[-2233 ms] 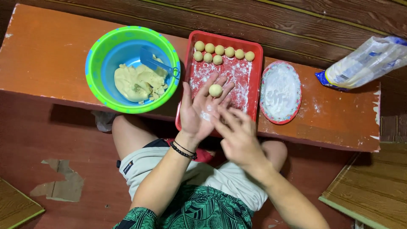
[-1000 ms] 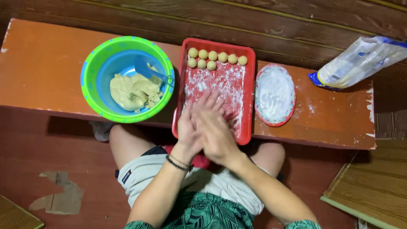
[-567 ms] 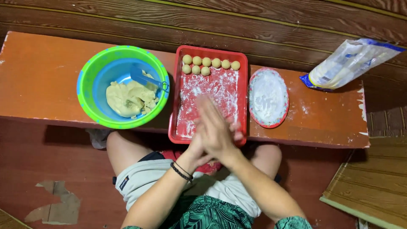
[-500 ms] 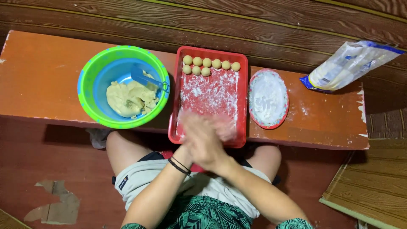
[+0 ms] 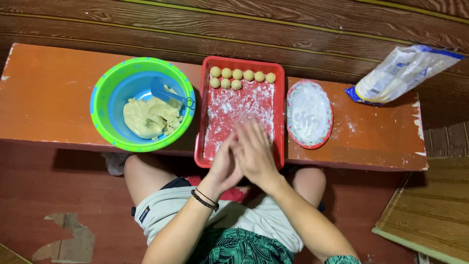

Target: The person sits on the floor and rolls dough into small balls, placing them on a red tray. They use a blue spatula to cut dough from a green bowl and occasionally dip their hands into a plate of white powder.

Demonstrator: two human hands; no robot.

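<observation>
Left hand (image 5: 223,165) and right hand (image 5: 255,152) pressed palm to palm over the floured red tray (image 5: 279,124); contents between them hidden

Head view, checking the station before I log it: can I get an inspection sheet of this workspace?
Surface: orange bench, flour dusted near its right end.
Job's things: red tray, floured, nine dough balls in two rows at its far end; green-and-blue bowl holding dough and a blue scoop.
Clutter: red plate of flour; plastic bag on its side.
Hands: left hand and right hand pressed palm to palm over the tray's near edge; anything between them is hidden.
Cables: nothing seen.
Surroundings: dark wooden planks; red floor.
</observation>
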